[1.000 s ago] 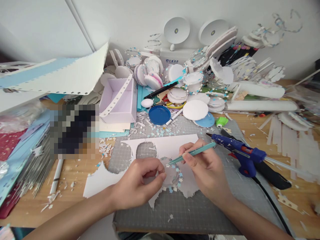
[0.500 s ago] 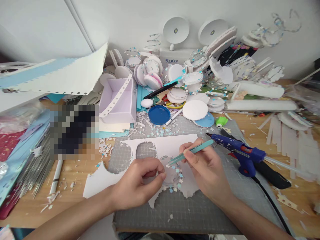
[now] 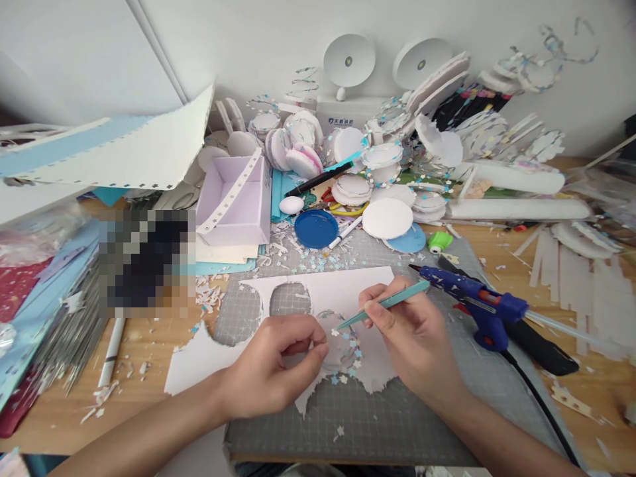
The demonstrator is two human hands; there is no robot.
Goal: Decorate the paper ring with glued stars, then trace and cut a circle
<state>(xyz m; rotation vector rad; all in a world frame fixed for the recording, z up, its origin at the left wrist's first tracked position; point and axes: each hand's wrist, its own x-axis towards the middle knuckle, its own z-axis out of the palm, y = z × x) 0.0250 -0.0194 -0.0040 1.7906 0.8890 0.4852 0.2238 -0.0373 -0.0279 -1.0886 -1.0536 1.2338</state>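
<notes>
Okay, your right hand point(image 3: 410, 324) pinched the green tweezers point(image 3: 392, 301) between thumb and fingers, tips slanting down and left. The tips sat at a small white flower point(image 3: 334, 332) on the inner side of the flower string point(image 3: 356, 364); whether they gripped it, you couldn't tell from this view. Your left hand point(image 3: 278, 364) was half curled, thumb and forefinger drawn close together at the string's left edge; what they pinched, if anything, was too hidden to tell.

That string, white and light-blue flowers along a loop, was between your two hands, over the white paper point(image 3: 348, 288). Resting on it or lifted: unclear. The paper had round cutouts and ragged edges and lay on the gray mat point(image 3: 427, 424).

Right of your right hand, the blue glue gun point(image 3: 477, 295) lay on the mat, nozzle pointing left, near the tweezers' back end. Loose flowers point(image 3: 325, 262) were scattered beyond the paper. Behind them you had the blue lid point(image 3: 317, 229), a white disc point(image 3: 387, 218) partly over a blue disc point(image 3: 411, 240), and a black pen point(image 3: 320, 179). Farther left stood the purple box point(image 3: 238, 235), a punched strip point(image 3: 231, 199) slanting across it.
</notes>
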